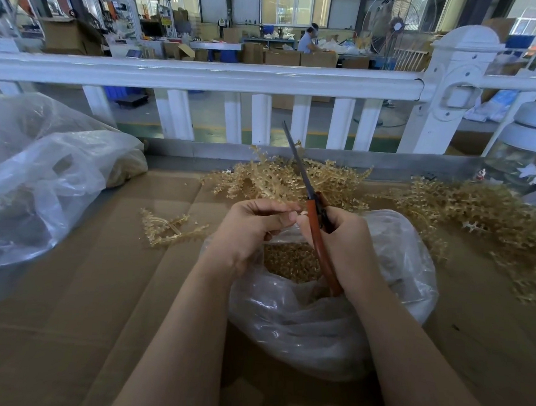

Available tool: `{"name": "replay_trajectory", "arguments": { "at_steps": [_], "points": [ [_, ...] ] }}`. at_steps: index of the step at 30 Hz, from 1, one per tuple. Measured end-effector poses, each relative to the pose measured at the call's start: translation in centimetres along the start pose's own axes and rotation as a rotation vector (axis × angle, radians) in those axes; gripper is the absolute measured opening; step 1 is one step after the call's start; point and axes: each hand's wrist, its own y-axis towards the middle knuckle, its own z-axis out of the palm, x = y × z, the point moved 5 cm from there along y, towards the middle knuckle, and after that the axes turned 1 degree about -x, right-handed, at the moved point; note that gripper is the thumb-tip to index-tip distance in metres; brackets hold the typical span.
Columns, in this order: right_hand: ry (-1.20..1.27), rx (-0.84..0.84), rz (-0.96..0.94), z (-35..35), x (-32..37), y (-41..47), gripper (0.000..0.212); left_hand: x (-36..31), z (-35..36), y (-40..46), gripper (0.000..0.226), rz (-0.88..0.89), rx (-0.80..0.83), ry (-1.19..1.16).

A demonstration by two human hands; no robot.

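My right hand grips orange-handled scissors whose long blades point up and away, closed together. My left hand has its fingers curled and pinches a small pale plastic piece right beside the scissors' pivot. Both hands hover over an open clear plastic bag that holds many small tan plastic bits. Tan branched plastic sprues lie in a pile just behind my hands.
A second sprue heap fills the right side, and a few loose sprues lie left of the bag on the cardboard-covered table. Large clear bags sit at the left. A white railing and a glass jar stand behind.
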Motion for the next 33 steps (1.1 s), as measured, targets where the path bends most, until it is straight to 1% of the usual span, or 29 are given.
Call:
{"name": "replay_trajectory", "arguments": {
  "at_steps": [5, 10, 13, 17, 21, 25, 29, 33],
  "points": [
    [0.011, -0.006, -0.012, 0.0, 0.2, -0.1, 0.016, 0.1, -0.1, -0.2, 0.004, -0.018, 0.017, 0.060],
    [0.000, -0.037, 0.001, -0.2, 0.3, -0.1, 0.021, 0.1, -0.4, 0.0, 0.008, -0.043, 0.015, -0.023],
    [-0.019, -0.044, -0.033, -0.3, 0.5, -0.2, 0.020, 0.3, -0.7, 0.1, 0.018, -0.061, -0.029, -0.074],
    [-0.054, -0.057, -0.059, -0.3, 0.6, -0.3, 0.017, 0.3, -0.9, 0.2, 0.014, -0.065, -0.075, -0.121],
    [-0.088, -0.073, -0.079, -0.3, 0.5, -0.3, 0.019, 0.1, -1.0, 0.2, 0.012, -0.025, -0.106, -0.115],
    [-0.221, -0.115, -0.097, -0.6, 0.2, -0.4, 0.032, -0.3, -1.3, 0.2, 0.017, 0.051, -0.144, -0.113],
    [-0.413, -0.092, -0.142, -0.9, 0.3, -0.6, 0.040, -0.6, -1.8, 0.3, 0.012, 0.140, -0.182, -0.083],
    [-0.549, -0.078, -0.199, -0.6, 0.5, -0.7, 0.046, -0.9, -1.8, 0.3, 0.033, 0.202, -0.178, -0.067]
  ]
}}
